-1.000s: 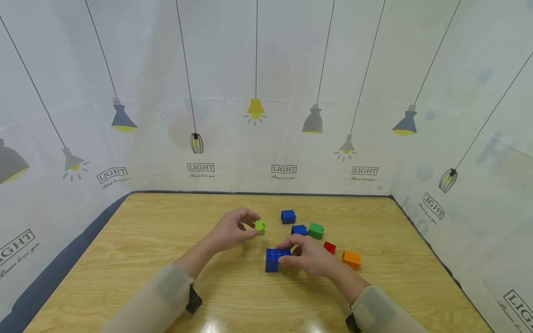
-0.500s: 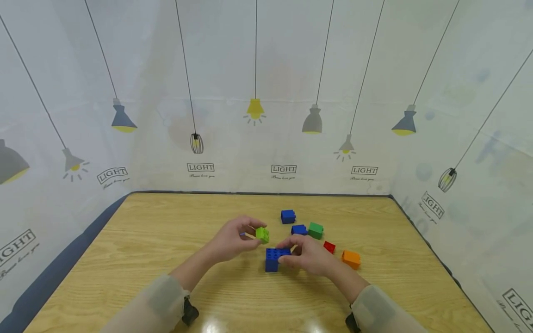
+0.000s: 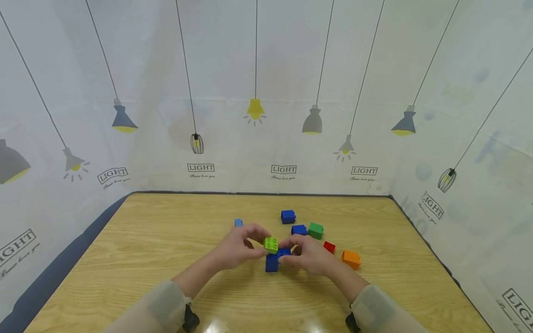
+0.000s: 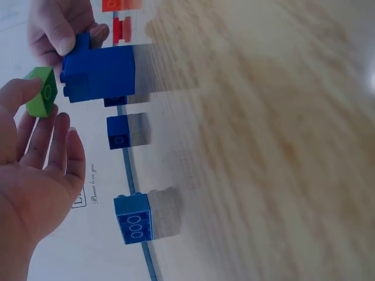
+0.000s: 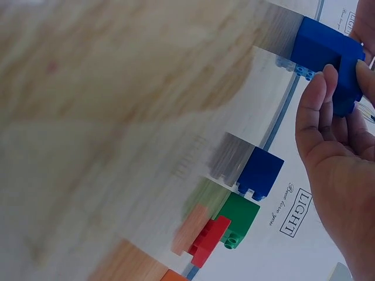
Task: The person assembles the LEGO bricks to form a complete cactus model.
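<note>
My left hand (image 3: pixel 239 249) pinches a lime-green toy building brick (image 3: pixel 270 245) between thumb and fingers, studs up. It is held just above a dark blue block built of joined bricks (image 3: pixel 272 264), overlapping its top in the head view. From the left wrist view, a small gap shows between the green brick (image 4: pixel 41 93) and the studs of the blue block (image 4: pixel 102 70). My right hand (image 3: pixel 310 255) grips the right part of that blue block, thumb on the near side and fingers on the far side. The block stands upright on the table.
Behind my left hand lies a light blue brick (image 3: pixel 238 223). Beyond the right hand are a blue brick (image 3: pixel 288 216), another blue brick (image 3: pixel 299 230) and a green brick (image 3: pixel 315 231). A red brick (image 3: pixel 329 247) and an orange brick (image 3: pixel 351 260) lie to its right.
My left hand has brought the lime-green brick rightward and nearer, turning it studs up, over the blue block. The light blue brick has come into fuller view. My right hand stays put.
</note>
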The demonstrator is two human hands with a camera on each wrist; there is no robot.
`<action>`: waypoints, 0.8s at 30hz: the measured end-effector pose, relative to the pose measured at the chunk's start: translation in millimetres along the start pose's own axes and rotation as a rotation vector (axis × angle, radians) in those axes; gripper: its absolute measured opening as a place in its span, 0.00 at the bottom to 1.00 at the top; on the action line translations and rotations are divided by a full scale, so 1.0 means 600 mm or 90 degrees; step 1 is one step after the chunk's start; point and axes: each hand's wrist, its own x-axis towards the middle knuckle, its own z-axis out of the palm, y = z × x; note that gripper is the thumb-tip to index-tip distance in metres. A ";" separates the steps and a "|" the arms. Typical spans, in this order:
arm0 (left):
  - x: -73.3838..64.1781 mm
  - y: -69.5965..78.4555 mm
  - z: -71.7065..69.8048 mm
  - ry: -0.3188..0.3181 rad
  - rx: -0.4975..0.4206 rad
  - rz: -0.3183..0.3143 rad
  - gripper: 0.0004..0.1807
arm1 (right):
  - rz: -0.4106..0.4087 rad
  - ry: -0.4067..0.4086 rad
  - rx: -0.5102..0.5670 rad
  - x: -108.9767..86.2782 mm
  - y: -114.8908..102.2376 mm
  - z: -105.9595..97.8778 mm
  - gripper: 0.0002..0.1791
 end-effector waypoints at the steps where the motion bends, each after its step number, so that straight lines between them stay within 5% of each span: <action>1: 0.000 -0.001 0.001 -0.001 0.002 -0.003 0.17 | -0.001 0.000 -0.001 0.000 0.000 0.000 0.22; 24: 0.000 -0.015 0.010 -0.027 0.020 -0.010 0.18 | 0.002 0.004 -0.013 0.000 -0.003 0.002 0.22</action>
